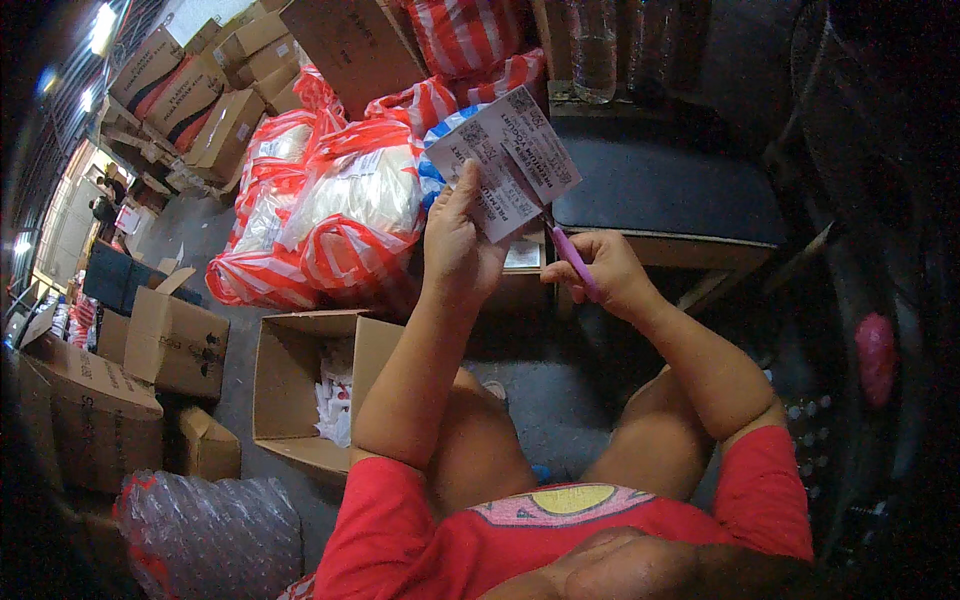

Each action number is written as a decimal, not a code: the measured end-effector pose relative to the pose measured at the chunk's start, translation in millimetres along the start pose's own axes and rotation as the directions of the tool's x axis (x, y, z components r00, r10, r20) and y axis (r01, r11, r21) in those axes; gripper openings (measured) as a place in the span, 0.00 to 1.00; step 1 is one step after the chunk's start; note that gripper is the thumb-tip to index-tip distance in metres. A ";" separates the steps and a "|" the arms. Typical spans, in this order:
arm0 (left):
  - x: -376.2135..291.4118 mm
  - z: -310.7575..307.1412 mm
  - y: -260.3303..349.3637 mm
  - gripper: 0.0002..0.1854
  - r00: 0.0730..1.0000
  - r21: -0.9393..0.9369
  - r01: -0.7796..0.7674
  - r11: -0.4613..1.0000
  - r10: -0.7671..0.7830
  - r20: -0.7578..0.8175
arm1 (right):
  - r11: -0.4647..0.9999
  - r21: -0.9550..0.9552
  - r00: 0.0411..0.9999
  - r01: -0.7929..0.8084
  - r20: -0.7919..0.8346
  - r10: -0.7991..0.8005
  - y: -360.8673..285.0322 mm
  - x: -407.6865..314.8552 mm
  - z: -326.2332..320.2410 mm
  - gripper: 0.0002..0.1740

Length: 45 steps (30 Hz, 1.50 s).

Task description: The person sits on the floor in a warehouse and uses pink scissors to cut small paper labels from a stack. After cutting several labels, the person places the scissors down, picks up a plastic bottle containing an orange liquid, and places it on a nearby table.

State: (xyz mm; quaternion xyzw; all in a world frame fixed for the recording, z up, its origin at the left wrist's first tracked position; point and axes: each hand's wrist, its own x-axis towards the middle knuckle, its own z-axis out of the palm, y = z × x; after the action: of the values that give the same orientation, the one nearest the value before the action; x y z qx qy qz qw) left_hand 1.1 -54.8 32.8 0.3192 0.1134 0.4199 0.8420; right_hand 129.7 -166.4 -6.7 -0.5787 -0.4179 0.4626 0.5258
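A sheet of printed labels (491, 176) is pinched between the thumb and fingers of my left hand (463, 244). A dark slit runs between its two halves. My right hand (609, 274) grips pink-handled scissors (574, 261), whose blades meet the sheet's lower right edge at the slit. The blade tips are hard to make out. Behind my left hand lie red-and-white striped plastic bags (352, 247) with clear packs of pale goods in them. Right of the sheet is a black padded bench (660, 180).
An open cardboard box (289, 382) with white plastic items stands left of my legs. More cartons (176, 337) and a clear-wrapped bundle (214, 529) sit farther left. Stacked boxes (225, 124) stand at the upper left. Clear bottles (592, 56) stand behind the bench. People (105, 206) are in the distance.
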 end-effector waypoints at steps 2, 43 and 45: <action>-0.1 -1.5 0.7 0.15 1.000 -0.002 0.010 1.000 -0.010 0.022 | 1.000 -0.002 1.000 0.018 -0.008 -0.018 0.4 -0.3 0.5 0.13; -6.8 4.3 -22.7 0.16 0.997 0.130 0.058 0.990 -0.063 0.039 | 0.998 0.046 0.998 0.034 -0.051 -0.032 -5.1 -6.2 -12.8 0.22; -6.9 5.2 -23.3 0.17 0.997 0.128 0.055 0.990 -0.060 0.042 | 0.998 0.056 0.998 0.031 -0.050 -0.028 -5.5 -6.5 -13.0 0.22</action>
State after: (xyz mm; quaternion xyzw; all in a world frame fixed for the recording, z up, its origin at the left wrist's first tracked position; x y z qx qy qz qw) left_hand 13.9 -72.8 21.5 0.3784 0.1298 0.3800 0.8340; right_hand 140.9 -175.0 -0.3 -0.5686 -0.4000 0.4519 0.5590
